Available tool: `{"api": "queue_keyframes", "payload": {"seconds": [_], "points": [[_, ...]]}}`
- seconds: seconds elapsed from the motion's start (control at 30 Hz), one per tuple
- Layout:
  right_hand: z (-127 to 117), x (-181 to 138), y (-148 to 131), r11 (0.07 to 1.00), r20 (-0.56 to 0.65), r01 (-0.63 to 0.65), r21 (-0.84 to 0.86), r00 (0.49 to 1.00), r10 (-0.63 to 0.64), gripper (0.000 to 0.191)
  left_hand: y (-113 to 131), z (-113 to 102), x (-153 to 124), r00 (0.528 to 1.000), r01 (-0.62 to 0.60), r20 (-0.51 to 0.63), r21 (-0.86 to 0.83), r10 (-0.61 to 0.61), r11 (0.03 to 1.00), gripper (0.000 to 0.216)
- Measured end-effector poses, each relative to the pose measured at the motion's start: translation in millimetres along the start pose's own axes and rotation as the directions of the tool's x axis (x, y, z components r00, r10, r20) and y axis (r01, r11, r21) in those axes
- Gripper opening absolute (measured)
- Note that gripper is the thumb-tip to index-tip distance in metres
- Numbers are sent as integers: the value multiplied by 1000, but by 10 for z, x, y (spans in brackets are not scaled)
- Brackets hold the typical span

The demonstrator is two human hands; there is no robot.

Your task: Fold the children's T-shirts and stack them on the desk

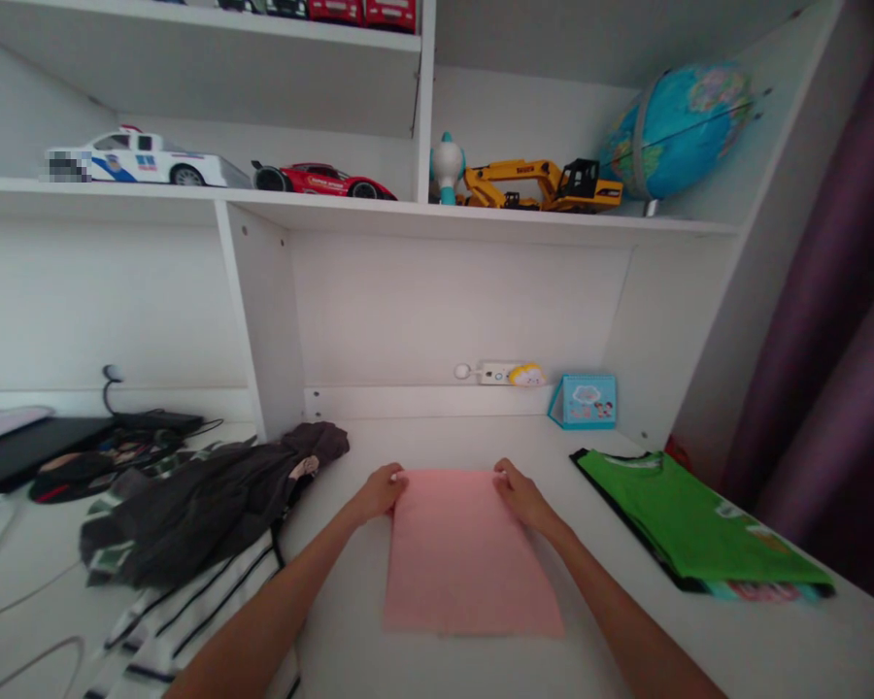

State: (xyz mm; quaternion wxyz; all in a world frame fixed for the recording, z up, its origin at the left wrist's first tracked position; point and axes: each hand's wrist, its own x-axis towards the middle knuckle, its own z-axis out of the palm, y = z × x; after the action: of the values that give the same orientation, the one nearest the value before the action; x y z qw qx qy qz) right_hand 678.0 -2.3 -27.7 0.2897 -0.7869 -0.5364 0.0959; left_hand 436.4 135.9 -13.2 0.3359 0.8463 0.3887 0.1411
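Note:
A flat pink sheet (473, 553), roughly rectangular and wider toward me, lies over the white desk; whether it is cloth or paper I cannot tell. My left hand (380, 491) pinches its far left corner between thumb and fingers. At the far right corner, my right hand (522, 493) grips it the same way. The far edge is stretched straight between both hands. Left of my left forearm lies a crumpled dark grey garment (211, 510), partly on top of a white garment with black stripes (211, 607). A folded green T-shirt (699, 519) rests to the right, over other folded fabric.
A blue desk calendar (588, 402) stands at the back right, near a power strip (496, 373) on the wall. Black devices and cables (58, 447) occupy the far left. Overhead, a shelf (335, 216) carries toy cars, a yellow toy excavator (539, 184) and a globe (677, 131).

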Motion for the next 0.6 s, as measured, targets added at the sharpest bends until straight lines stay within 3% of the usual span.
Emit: {"api": "queue_keyframes", "payload": {"seconds": [0.13, 0.27, 0.43, 0.6], "points": [[81, 64, -70, 991, -27, -83, -108, 996, 81, 18, 0, 73, 103, 993, 57, -115, 164, -39, 985, 16], [70, 98, -64, 967, -52, -175, -187, 984, 168, 30, 34, 84, 133, 979, 99, -199, 273, -45, 957, 26], [8, 94, 24, 970, 54, -174, -170, 981, 186, 27, 58, 48, 120, 989, 63, -148, 296, -19, 953, 16], [-147, 71, -36, 988, 38, -138, -72, 989, 141, 25, 120, -62, 149, 987, -8, -152, 237, 45, 972, 16]]}}
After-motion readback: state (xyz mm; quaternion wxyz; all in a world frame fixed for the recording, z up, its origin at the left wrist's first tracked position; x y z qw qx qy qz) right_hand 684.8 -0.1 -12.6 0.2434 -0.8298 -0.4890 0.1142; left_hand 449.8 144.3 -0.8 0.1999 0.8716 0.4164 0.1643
